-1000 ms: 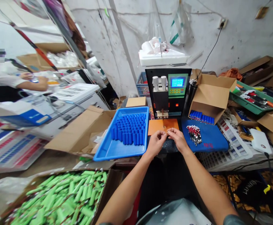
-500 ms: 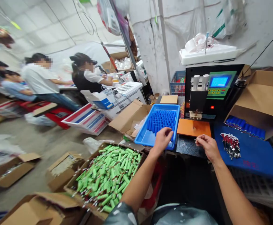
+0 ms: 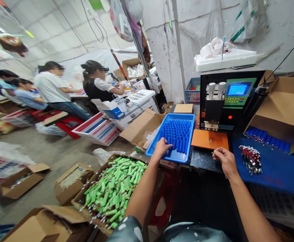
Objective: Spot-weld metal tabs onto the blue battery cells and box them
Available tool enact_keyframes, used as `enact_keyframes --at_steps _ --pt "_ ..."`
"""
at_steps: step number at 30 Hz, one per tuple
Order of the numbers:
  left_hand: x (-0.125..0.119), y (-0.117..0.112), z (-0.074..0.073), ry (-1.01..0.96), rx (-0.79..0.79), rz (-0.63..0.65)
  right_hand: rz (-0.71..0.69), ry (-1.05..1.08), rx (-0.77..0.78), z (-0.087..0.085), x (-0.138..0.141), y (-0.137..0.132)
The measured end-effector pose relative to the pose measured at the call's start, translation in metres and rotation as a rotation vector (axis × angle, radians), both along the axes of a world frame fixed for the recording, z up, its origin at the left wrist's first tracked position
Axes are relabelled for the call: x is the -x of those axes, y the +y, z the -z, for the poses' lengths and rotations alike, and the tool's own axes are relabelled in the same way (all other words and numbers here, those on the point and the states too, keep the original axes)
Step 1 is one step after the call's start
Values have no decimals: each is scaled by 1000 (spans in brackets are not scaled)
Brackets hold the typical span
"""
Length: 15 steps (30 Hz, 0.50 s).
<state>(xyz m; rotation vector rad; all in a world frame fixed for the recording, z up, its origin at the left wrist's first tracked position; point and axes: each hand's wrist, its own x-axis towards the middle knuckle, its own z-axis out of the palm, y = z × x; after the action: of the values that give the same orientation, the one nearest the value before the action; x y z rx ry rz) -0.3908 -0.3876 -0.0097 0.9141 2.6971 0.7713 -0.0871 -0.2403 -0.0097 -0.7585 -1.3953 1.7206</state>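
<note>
Over the near left part of a blue plastic tray [image 3: 150, 148] is my left hand [image 3: 162, 148], its fingers curled in at the front of the standing blue cylindrical battery cells [image 3: 181, 134]. Whether a cell is in those fingers is hidden. My right hand [image 3: 224, 160] is closed in a pinch just in front of the orange plate [image 3: 207, 140]; a tiny pale tip shows at its fingertips, too small to name. Behind the plate stands a black spot-welding machine [image 3: 215, 114] with a lit blue display. Right of my right hand lies a bundle of red and black wire leads [image 3: 251, 159] with metal tabs.
An open carton [image 3: 283, 111] with blue cells stands on the blue mat [image 3: 283, 168] at right. Lower left, a box holds many green battery cells [image 3: 116, 188] with leads. Several cartons [image 3: 71, 181] lie on the floor. Co-workers [image 3: 53, 84] sit at benches further left.
My left hand has moved left across the tray, from its near right part to its near left. My right hand keeps its pinch in front of the orange plate. The view has shifted slightly.
</note>
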Motion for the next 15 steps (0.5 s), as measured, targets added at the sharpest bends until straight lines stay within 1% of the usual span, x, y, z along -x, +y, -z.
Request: enact_keyframes --at_steps 3,5,7,9,12,15 --pt "0 -5 -4 5 -9 -1 3 8 6 3 -3 2" --pt "-5 -9 -12 66 -48 -18 10 19 17 4 -6 2" --pt "-14 -11 -23 141 -141 -18 29 29 34 4 -8 2" --pt "-27 -7 -34 172 -261 31 53 38 55 2 -8 2" --pt "-53 13 -47 91 -418 167 77 48 70 0 -7 2" --pt "-80 48 -51 -75 -487 370 94 54 64 -1 -5 2"
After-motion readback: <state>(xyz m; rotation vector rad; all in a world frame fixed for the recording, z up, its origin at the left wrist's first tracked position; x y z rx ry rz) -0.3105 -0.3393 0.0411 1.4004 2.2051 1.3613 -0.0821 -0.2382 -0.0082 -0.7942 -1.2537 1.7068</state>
